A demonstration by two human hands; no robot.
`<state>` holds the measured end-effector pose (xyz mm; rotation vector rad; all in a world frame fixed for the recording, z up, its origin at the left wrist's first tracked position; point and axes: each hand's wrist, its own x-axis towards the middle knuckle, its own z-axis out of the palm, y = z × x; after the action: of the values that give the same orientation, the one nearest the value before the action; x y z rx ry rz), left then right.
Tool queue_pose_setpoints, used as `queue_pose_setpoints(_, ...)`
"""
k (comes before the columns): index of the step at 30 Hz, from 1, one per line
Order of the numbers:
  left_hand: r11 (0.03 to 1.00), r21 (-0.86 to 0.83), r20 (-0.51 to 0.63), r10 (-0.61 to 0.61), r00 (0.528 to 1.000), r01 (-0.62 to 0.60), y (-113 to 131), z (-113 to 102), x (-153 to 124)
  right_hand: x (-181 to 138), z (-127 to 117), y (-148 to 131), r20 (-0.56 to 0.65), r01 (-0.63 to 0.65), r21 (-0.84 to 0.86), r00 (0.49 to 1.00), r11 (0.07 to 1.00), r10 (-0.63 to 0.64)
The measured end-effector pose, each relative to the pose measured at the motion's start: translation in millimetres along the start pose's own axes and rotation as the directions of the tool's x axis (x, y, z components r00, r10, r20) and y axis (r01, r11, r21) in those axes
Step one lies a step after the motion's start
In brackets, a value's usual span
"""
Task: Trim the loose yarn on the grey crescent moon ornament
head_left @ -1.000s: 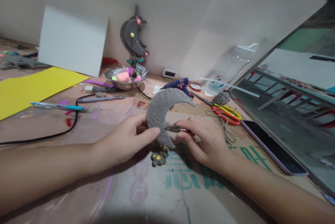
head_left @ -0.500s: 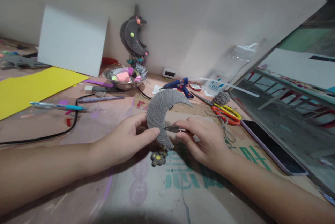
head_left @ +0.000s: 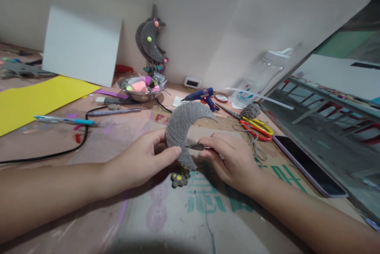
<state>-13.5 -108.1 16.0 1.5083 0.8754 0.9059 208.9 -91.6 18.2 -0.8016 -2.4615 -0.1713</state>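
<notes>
A crescent moon wrapped in grey yarn (head_left: 184,125) stands upright at the middle of the table. My left hand (head_left: 142,159) grips its lower left side, thumb on the front. My right hand (head_left: 231,157) is closed on a small metal tool (head_left: 194,146), whose tip touches the crescent's inner edge. Small grey flowers with yellow centres (head_left: 179,178) hang or lie just below the crescent's lower tip, on the cardboard sheet (head_left: 213,206).
Behind lie a blue glue gun (head_left: 202,96), orange-yellow scissors (head_left: 257,126), a grey yarn ball (head_left: 250,110) and a metal bowl of coloured bits (head_left: 141,87). A phone (head_left: 305,165) lies at the right. Yellow paper (head_left: 32,99), pens and a black cable (head_left: 71,149) lie on the left.
The crescent has tilted and shifted very slightly; both hands stay in nearly the same place with the same grips.
</notes>
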Motion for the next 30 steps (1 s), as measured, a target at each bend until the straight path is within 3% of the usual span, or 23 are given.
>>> queue_pose_setpoints(9, 0.988, -0.127, -0.010, -0.086, 0.996, 0.084, -3.7, -0.8, 1.8, -0.5, 0.0, 1.2, -0.021, -0.047, 0.094, 0.999, 0.994, 0.049)
queue_pose_setpoints(30, 1.000, 0.006, 0.027, 0.027, 0.999, -0.028, -2.5, -2.0, 2.7, -2.0, 0.9, 0.3, -0.008, 0.034, -0.102, 0.999, 0.994, -0.035)
